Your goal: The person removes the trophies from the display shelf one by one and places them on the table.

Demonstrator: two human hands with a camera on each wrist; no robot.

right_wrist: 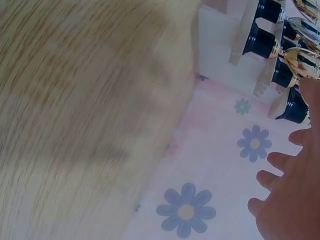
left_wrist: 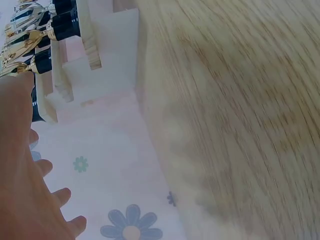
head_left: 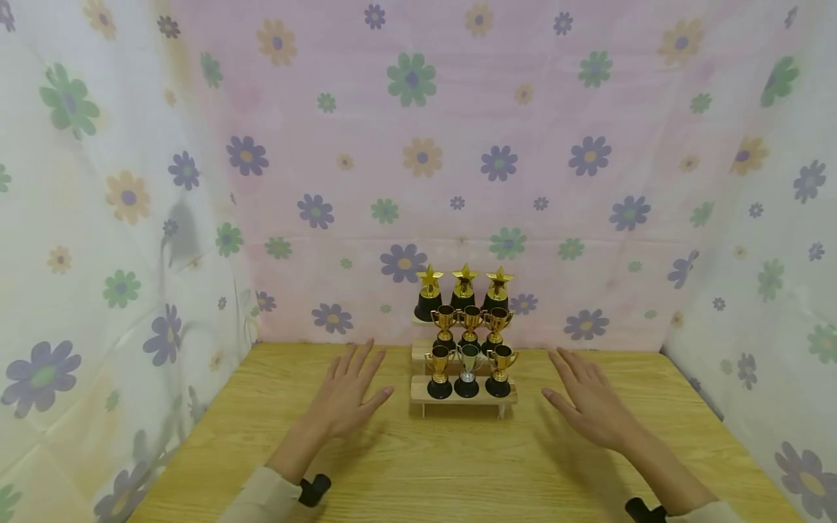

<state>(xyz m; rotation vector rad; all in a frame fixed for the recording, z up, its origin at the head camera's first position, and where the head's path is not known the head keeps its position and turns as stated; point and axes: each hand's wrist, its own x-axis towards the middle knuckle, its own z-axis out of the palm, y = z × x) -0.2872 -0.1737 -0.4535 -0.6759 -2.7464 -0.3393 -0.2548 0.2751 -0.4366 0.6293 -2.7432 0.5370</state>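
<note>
- Head view: left hand [head_left: 346, 396] and right hand [head_left: 588, 403] both flat, fingers straight and spread, palms down over the worktop [head_left: 458, 465], holding nothing. Whether they touch the wood: can't tell.
- Between the hands: wooden stepped stand [head_left: 463, 393], 3 tiers. It sits just beside the left hand's thumb side; the right hand is a bit further off.
- Stand contents: front tier has gold cup, silver cup [head_left: 467, 370], gold cup; mid tier has 3 gold cups [head_left: 470, 325]; top tier has 3 star trophies [head_left: 464, 287]. All upright on black bases.
- Room: bare worktop nearer the body than both hands and out to each side. Floral cloth [head_left: 418, 145] closes off the back edge behind the stand, plus the left and right edges.
- Left wrist view: left palm edge and fingertips [left_wrist: 75, 225] low left, fingers uncurled. Stand's side steps and the black bases of the cups show top left, beyond the hand. The cloth-to-worktop seam is plain here, hidden in head view.
- Right wrist view: right fingertips [right_wrist: 270, 160] low right, straight, gripping nothing. Stand's other side top right, cup bases just beyond the fingers; wood grain blurred.
</note>
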